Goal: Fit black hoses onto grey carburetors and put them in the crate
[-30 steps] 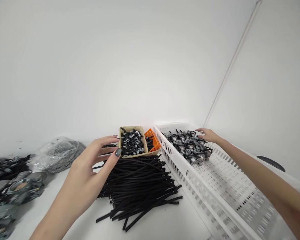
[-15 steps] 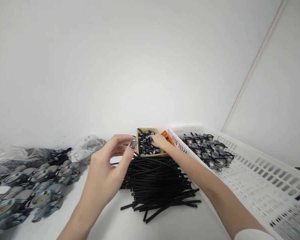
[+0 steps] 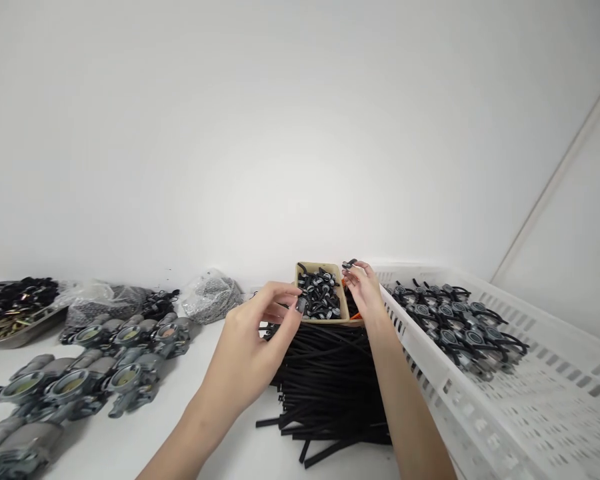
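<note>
My left hand hovers above the near left edge of the beige box. Its fingers are curved, thumb and forefinger slightly apart, and I see nothing held between them. Small black curved parts with silvery round ends fill the box. To the right of it, my right hand is raised, pinching one small black part between thumb and fingertips. Below both hands lies a pile of black strips, partly covered by the right forearm.
At right stands a white slotted crate with grey-and-black assemblies. Grey metal housings with round openings spread over the table's left side. Behind them are plastic bags of small parts and a metal tray of black and brassy pieces.
My right hand has come up out of the beige box with a small black part and moved right of it. The view has turned left, bringing the metal tray into sight.
</note>
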A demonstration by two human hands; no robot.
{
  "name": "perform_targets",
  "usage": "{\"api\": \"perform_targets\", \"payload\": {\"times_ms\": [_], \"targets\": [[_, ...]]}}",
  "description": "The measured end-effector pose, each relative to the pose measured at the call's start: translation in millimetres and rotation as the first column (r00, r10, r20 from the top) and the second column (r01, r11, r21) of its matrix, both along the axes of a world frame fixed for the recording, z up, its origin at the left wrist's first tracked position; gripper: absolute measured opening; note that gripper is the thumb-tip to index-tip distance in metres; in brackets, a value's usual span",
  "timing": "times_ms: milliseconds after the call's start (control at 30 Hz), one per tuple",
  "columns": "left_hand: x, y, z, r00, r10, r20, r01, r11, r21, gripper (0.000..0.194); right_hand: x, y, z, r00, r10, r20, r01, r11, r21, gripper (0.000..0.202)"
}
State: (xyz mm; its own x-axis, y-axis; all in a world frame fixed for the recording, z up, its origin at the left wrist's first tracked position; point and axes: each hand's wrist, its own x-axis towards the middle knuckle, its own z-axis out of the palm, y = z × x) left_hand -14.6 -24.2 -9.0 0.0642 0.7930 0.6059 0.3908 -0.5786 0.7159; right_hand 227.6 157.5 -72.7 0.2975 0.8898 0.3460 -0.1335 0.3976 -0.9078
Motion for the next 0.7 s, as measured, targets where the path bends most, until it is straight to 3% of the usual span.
{"api": "perform_targets", "payload": {"times_ms": [133,233,300,367,433,567,633,700], "targets": [[-1.7,-4.9,4.2,0.988,0.004,-0.153,-0.021,0.994,-0.11,0.025,-3.3,-11.7,13.3,0.955,0.105,-0.279,-0.096,0.994,0.046,0.055],[-10.8,-7.8,-4.8,0.94,-0.057,-0.337,-0.04,0.961,-0.274,0.035,4.1,-20.4,24.4,0.907,0.164,-0.387,-0.146,0.986,0.077,0.062],[-28.1,-5.8,-23.9,0.871,-0.118,-0.477,-0.085,0.92,-0.383,0.046,11.5,-25.7,31.4,0.883,0.178,-0.435,-0.149,0.984,0.1,0.064],[-57.5,0.4,-52.6,0.78,-0.099,-0.617,-0.225,0.877,-0.425,0.055,17.9,-30.6,37.6,0.863,0.178,-0.474,-0.136,0.983,0.12,0.066],[-95.7,9.4,-85.0,0.642,0.12,-0.757,-0.462,0.849,-0.257,0.061,21.9,-35.0,42.8,0.85,0.176,-0.496,-0.126,0.983,0.132,0.066],[-167.4,23.9,-135.9,0.451,0.429,-0.783,-0.754,0.652,-0.077,0.07,22.9,-42.0,49.6,0.851,0.177,-0.495,-0.122,0.982,0.142,0.064],[-189.0,26.0,-150.5,0.421,0.472,-0.775,-0.771,0.636,-0.032,0.065,22.0,-44.2,51.4,0.853,0.177,-0.491,-0.12,0.982,0.145,0.064],[-201.1,25.8,-159.8,0.443,0.472,-0.762,-0.736,0.677,-0.008,0.055,21.7,-45.6,52.7,0.854,0.172,-0.492,-0.117,0.983,0.141,0.064]]}}
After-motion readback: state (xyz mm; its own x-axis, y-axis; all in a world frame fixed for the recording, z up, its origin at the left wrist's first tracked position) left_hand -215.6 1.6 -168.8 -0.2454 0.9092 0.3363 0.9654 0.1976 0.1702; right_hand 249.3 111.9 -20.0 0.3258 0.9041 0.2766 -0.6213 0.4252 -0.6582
